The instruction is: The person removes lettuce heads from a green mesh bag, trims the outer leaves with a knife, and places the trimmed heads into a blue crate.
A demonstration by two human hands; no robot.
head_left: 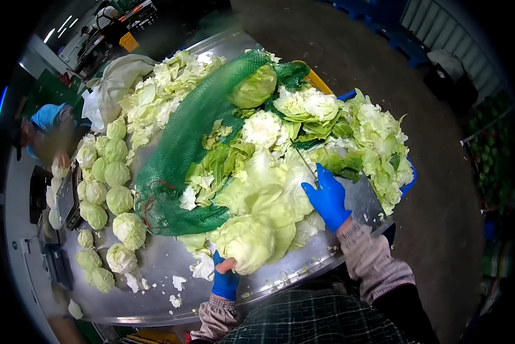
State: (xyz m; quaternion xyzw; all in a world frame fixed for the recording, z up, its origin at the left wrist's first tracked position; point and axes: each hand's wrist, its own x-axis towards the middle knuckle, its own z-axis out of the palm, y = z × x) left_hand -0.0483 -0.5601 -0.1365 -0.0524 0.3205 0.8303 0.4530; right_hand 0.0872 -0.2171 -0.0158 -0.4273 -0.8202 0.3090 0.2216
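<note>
My left hand [226, 278], in a blue glove with the thumb bare, grips the near side of a pale green head of lettuce [247, 243] at the table's front edge. Broad loose leaves [263, 189] spread just beyond that head. To the right, my blue-gloved right hand [328, 198] is closed around a knife whose handle is hidden in the fist. The thin knife blade [304, 159] points away and to the left, over the leaves. A green mesh bag [177, 155] lies across the table, with a larger head [254, 87] inside its far end.
Several trimmed heads [118, 173] stand in rows on the left of the metal table [160, 258]. Leaf heaps lie at the back [171, 80] and right [378, 149], near a yellow crate edge [319, 80]. A person in a blue cap [48, 117] is beside a scale at left.
</note>
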